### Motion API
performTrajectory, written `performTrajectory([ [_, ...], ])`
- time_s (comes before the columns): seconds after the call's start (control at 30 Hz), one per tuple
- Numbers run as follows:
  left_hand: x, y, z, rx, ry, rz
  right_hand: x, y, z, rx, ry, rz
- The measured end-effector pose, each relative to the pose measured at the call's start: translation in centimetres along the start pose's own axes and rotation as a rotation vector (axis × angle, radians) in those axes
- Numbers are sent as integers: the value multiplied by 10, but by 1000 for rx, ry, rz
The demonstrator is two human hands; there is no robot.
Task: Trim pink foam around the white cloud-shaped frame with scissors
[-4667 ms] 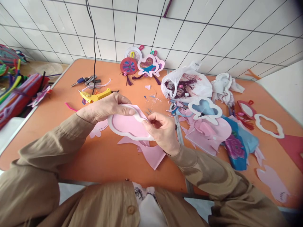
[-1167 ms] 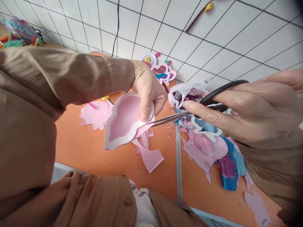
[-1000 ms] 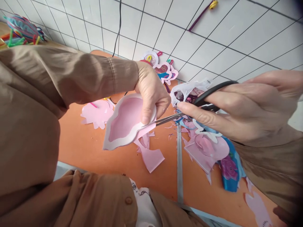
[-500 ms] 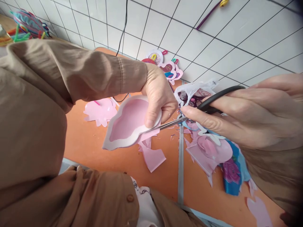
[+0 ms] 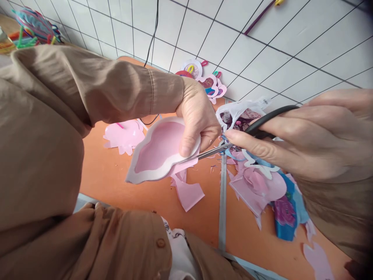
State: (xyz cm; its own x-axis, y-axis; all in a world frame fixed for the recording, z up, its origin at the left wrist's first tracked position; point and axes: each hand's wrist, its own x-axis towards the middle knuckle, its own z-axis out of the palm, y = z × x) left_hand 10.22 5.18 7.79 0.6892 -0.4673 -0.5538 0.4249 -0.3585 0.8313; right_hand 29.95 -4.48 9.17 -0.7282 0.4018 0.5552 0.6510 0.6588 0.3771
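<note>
My left hand pinches the right end of a curvy-edged piece with a pink middle and a thick white border, a foam-like cutout. My thumb lies on its white border; the other fingers are behind it. My right hand grips black-handled scissors, index finger stretched along them. Their nearly closed blades lie along the cutout's lower right edge, just below my left thumb. A pink strip hangs under the blades, and a pink scrap shows below; whether the two join I cannot tell.
Pink scraps and a blue flowered piece lie on the orange table at right. Behind them is a white plastic bag. A scalloped pink sheet lies left; decorated cutouts rest by the tiled wall.
Almost nothing differs. Both hands, the cutout and the scissors keep nearly the same positions; the whole view has shifted very slightly.
</note>
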Motion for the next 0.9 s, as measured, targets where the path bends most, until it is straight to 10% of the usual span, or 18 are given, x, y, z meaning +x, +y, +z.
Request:
performTrajectory([
  [0.1,0,0,-1,17,-13,10,5,3,3,-15,189,-408],
  [0.37,-1,-2,-1,118,-41,110,5,2,0,-98,177,-451],
  [0.63,-2,-15,-8,26,609,15,-4,7,-1,-57,122,-376],
  [0.9,-5,-19,-13,31,767,135,-10,13,-1,-156,148,-466],
])
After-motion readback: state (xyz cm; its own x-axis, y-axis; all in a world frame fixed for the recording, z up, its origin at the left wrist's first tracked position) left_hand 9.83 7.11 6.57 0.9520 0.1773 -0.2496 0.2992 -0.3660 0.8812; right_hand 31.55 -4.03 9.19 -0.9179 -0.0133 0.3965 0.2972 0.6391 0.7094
